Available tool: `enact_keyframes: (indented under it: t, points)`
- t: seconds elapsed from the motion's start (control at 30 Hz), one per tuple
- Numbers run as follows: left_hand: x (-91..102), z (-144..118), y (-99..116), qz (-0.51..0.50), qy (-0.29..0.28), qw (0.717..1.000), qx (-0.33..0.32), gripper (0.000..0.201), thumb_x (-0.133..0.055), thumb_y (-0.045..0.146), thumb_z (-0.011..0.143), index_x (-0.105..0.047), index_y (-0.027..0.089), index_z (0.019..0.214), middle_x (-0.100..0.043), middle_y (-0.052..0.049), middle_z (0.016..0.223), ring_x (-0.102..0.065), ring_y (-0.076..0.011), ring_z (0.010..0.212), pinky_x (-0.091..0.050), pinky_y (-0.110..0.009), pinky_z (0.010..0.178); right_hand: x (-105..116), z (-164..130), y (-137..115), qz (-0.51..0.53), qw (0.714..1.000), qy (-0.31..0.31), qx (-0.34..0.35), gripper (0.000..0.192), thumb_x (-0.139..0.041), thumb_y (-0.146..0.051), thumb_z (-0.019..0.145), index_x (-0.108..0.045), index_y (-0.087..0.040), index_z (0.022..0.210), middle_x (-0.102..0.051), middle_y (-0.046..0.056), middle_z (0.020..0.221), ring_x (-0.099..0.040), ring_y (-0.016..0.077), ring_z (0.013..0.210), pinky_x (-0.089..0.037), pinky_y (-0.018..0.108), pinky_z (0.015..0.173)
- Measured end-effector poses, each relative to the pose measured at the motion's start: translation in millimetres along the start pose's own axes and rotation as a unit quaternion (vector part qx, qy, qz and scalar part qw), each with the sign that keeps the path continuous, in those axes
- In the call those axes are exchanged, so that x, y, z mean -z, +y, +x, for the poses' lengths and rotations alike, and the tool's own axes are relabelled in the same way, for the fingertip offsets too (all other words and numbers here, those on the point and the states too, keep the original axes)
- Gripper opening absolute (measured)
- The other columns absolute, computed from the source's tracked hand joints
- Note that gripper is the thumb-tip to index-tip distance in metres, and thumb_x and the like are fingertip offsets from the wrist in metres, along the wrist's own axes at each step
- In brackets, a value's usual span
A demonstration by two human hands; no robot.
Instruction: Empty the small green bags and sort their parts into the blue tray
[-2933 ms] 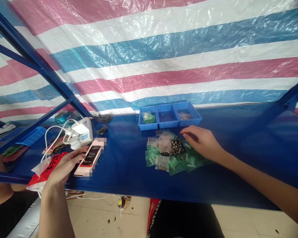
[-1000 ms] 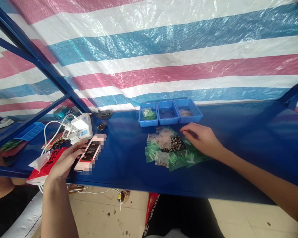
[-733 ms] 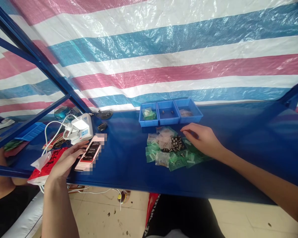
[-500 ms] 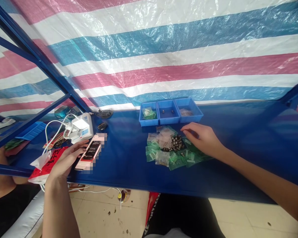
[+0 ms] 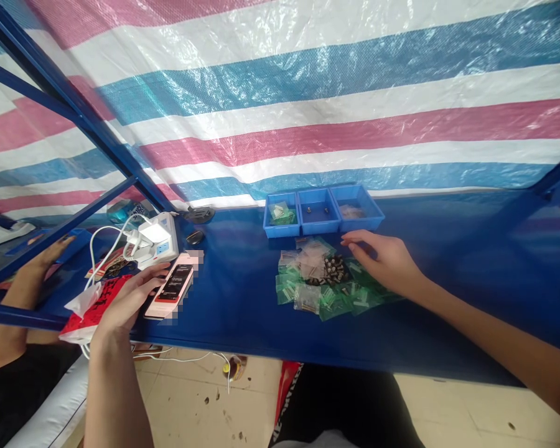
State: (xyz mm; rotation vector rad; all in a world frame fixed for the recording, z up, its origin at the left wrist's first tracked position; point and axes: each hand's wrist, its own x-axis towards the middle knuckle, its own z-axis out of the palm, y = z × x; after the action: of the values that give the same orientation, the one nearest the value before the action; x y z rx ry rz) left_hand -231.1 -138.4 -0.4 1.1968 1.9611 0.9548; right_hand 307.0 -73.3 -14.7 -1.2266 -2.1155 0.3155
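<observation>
1 phone [image 5: 174, 285] beside left hand [image 5: 125, 300]

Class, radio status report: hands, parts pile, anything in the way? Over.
Left hand at phone. Right hand beside metal parts, grip unclear. Parts heaped among plastic bags; right hand partly hides bags.

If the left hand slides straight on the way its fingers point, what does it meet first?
The phone: the fingers of the left hand lie at its left edge, perhaps already touching. Past it, a small dark object looks roughly in line, though depth is unclear.
</observation>
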Motion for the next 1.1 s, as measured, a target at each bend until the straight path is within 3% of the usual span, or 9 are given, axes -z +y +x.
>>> enact_keyframes:
  t: [0.13,0.27,0.4,0.57,0.97,1.1]
  points:
    - [-0.6,1.1,9.2,0.010,0.001,1.000,0.007,0.059,-0.076,0.046,0.067,-0.072,0.022,0.120,-0.076,-0.006,0.120,-0.070,-0.0306,0.113,-0.060,-0.031,0.084,-1.5,-1.4,2.6,0.007,1.000,0.001,-0.003,0.032,-0.047,-0.036,0.102,-0.063,-0.024,0.128,-0.080,0.006,0.108,-0.066,0.0164,0.050,-0.047,0.031,0.043]
    - [-0.4,6.2,20.3,0.055,-0.011,0.998,0.022,0.065,-0.075,0.054,0.069,-0.072,0.017,0.122,-0.076,-0.010,0.116,-0.070,-0.0331,0.110,-0.058,-0.032,0.076,-3.0,-1.8,5.0,0.010,1.000,-0.004,0.002,0.031,-0.047,-0.035,0.103,-0.063,-0.024,0.127,-0.081,0.005,0.107,-0.063,0.0152,0.047,-0.046,0.031,0.042]
    - [-3.8,13.0,24.0,0.068,-0.009,0.997,0.024,0.058,-0.076,0.055,0.070,-0.076,0.017,0.113,-0.079,-0.008,0.105,-0.072,-0.0294,0.100,-0.056,-0.027,0.070,-4.1,-1.5,5.6,0.014,1.000,-0.006,0.002,0.029,-0.049,-0.035,0.102,-0.064,-0.024,0.124,-0.081,0.006,0.107,-0.065,0.0158,0.049,-0.046,0.030,0.042]
    - [-8.9,20.7,18.5,0.066,0.048,0.996,0.044,0.048,-0.077,0.049,0.066,-0.079,0.015,0.100,-0.080,-0.007,0.089,-0.074,-0.0275,0.086,-0.054,-0.026,0.062,-3.7,-1.3,5.5,0.026,1.000,0.005,0.005,0.029,-0.049,-0.035,0.103,-0.066,-0.024,0.123,-0.081,0.007,0.106,-0.072,0.0193,0.061,-0.050,0.030,0.046]
    - [-15.8,30.4,15.4,0.125,0.086,0.986,0.063,0.058,-0.078,0.055,0.062,-0.077,0.013,0.102,-0.077,-0.005,0.081,-0.071,-0.0247,0.079,-0.051,-0.025,0.062,-1.8,-0.9,3.2,0.015,1.000,-0.014,0.004,0.030,-0.047,-0.034,0.103,-0.066,-0.023,0.123,-0.080,0.006,0.107,-0.070,0.0169,0.059,-0.050,0.029,0.046]
    - [-18.1,25.5,22.0,0.100,0.087,0.988,0.077,0.060,-0.079,0.056,0.064,-0.076,0.013,0.106,-0.077,-0.006,0.084,-0.071,-0.0253,0.082,-0.052,-0.026,0.065,-1.5,-1.3,2.6,0.019,1.000,-0.015,0.004,0.030,-0.047,-0.034,0.104,-0.066,-0.022,0.123,-0.079,0.006,0.107,-0.071,0.0176,0.063,-0.051,0.028,0.048]
